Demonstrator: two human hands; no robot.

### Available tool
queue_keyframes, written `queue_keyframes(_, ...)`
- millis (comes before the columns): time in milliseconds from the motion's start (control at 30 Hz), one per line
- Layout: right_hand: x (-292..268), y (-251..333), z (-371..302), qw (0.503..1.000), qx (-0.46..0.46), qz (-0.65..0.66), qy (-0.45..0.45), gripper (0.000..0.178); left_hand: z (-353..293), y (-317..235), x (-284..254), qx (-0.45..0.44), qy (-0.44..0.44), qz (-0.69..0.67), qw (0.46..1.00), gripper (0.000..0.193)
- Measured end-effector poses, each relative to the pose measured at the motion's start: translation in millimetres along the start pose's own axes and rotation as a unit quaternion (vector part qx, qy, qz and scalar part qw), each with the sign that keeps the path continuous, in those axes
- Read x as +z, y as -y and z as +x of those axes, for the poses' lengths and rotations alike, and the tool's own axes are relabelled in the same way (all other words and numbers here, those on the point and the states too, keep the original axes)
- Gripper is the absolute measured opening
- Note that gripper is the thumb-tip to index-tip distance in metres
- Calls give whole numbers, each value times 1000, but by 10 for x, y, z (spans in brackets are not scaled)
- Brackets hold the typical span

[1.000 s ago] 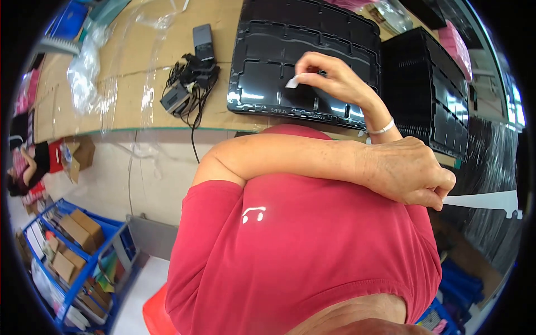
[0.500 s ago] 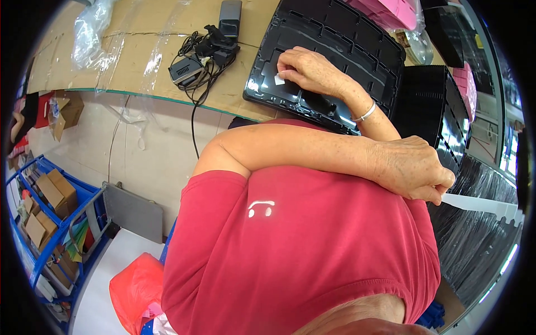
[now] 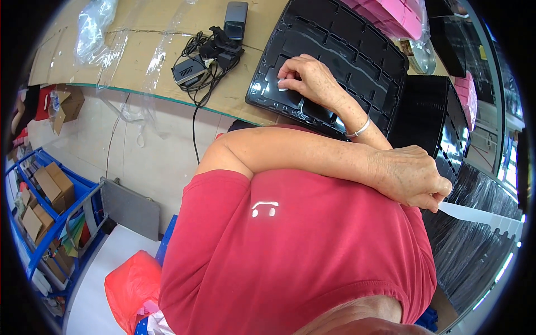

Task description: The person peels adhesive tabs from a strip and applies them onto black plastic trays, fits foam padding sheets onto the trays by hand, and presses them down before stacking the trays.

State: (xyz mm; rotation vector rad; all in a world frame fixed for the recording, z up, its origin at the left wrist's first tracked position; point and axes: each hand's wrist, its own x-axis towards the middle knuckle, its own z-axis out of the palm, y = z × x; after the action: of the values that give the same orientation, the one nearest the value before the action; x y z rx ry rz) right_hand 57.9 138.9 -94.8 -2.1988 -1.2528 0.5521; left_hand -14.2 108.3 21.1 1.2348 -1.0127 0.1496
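Note:
A black plastic tray [image 3: 365,62] with moulded compartments lies on the cardboard-covered table. Near its left end, my right hand [image 3: 314,80], wearing a bracelet, pinches a small white piece [image 3: 282,85], perhaps a sticker, at the tray's surface. The fingers cover part of this piece. My left arm crosses in front of my chest to the right side. There, my left hand [image 3: 412,177] is closed on the end of a long white strip [image 3: 474,214], whose far end has a notched edge.
Stacked black trays [image 3: 430,106] stand on the right, above a film-wrapped stack [image 3: 466,251]. Pink trays [image 3: 391,15] lie behind. A cabled device [image 3: 190,70] and a grey handheld device [image 3: 235,19] rest on the table. A blue cart [image 3: 84,195] with boxes stands at lower left.
My right hand has shifted slightly, and less of the white piece shows beneath its fingers. My left hand still grips the strip, a little lower in view.

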Motion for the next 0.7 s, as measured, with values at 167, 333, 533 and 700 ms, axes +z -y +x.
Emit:
queue_keyframes(167, 30, -48, -4, 1000, -19, 4, -12, 20, -12, -8, -16, 1, -6, 20, 1000, 18)
queue_keyframes(333, 1, -42, 0, 999, -28, 14, 11, 24, -35, -5, -49, -5, -6, 31, 999, 18)
queue_keyframes(533, -75, -35, 92, 997, 42, 40, 55, 20, -28, 3, -22, 6, -3, 24, 1000, 19)
queue_keyframes(700, 9, 21, 82, 998, -15, -66, 9, 13, -26, -10, -33, 17, -11, 23, 1000, 18)
